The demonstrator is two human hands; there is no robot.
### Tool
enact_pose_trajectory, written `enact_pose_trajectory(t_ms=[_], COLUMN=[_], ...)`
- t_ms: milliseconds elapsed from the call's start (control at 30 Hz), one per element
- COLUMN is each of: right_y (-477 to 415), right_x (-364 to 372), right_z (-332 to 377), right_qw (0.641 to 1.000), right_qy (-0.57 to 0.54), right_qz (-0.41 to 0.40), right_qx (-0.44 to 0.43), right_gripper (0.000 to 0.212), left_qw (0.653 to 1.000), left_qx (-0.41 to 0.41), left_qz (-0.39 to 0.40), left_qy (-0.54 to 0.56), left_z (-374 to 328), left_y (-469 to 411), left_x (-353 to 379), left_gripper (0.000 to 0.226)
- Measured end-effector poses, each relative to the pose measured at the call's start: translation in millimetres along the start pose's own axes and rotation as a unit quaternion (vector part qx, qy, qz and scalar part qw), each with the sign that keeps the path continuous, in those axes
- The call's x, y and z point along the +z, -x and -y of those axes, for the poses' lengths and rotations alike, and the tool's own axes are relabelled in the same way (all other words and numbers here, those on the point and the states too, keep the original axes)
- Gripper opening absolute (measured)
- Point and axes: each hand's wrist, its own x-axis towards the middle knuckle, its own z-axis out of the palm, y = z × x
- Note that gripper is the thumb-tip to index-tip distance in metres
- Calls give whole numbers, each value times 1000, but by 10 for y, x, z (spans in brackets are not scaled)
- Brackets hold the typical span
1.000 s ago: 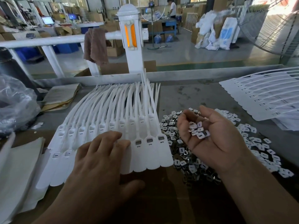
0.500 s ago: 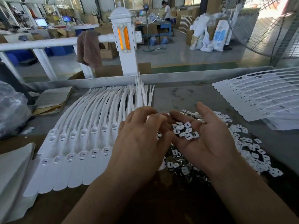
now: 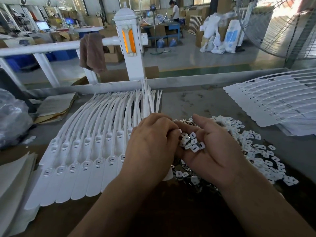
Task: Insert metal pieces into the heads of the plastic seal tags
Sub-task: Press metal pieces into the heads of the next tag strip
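We see right hand (image 3: 215,151) palm-up, fingers loosely spread, cupping metal pieces (image 3: 192,142). Left hand (image 3: 150,144) knuckles-up, fingers curled into that palm; we cannot tell if it pinches one. Seal tags (image 3: 95,151) fanned on bench (image 3: 196,103), left of both hands.

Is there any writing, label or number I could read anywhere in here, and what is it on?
Nothing here can be read as text.
The white sacks on the floor at the back: blue print, too blurred to read.
The monitor at far left: lit screen, too small to read.
The seal tags stacked at right: small dark marks, too small to tell if they are print.
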Motion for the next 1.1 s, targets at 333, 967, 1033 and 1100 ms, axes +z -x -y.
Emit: enact_pose_trajectory(t_ms=[333, 967, 1033, 1100], right_y=[35, 62, 69, 76], right_x=[51, 50, 56, 59], right_z=[-7, -3, -5, -9], right_qw=[987, 980, 977, 975], right_qy=[159, 196, 206, 213], right_qz=[-19, 38, 58, 65], right_qx=[-2, 14, 14, 10], right_gripper=[25, 23, 27, 26], left_qw=[994, 968, 963, 959], left_qx=[-30, -107, -111, -111], left_qz=[-39, -38, -32, -22], left_qy=[94, 225, 242, 258], left_z=[-20, -107, -117, -127], left_y=[18, 87, 88, 85], left_x=[-38, -72, -87, -99], left_gripper=[11, 14, 14, 15])
